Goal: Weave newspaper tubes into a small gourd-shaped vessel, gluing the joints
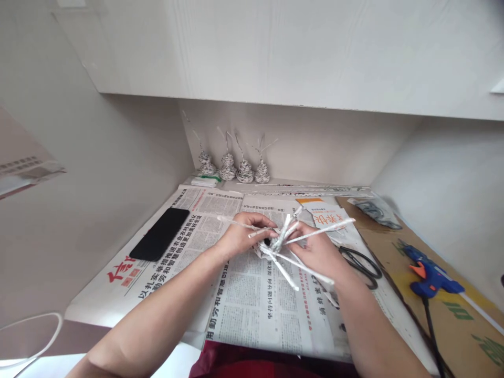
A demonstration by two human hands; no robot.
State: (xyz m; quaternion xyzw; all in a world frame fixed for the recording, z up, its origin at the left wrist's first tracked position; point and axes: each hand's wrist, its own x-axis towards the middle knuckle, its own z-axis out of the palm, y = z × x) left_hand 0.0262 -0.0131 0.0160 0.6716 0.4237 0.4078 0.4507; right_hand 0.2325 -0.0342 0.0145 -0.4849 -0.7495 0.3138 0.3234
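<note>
While the left hand (244, 232) and the right hand (313, 247) pinch it from either side, a small weave of paper strips (279, 244) is over the newspaper (252, 310).
Both hands are curled in nearly to a pinch, the weave's loose ends fanning out between and beyond them. To the right, a blue glue gun (431, 275) lies on cardboard (452, 328); to the left, a black phone (159, 234) lies on the newspaper. Farthest off, four bulbous woven pieces (227, 169) stand in a row.
</note>
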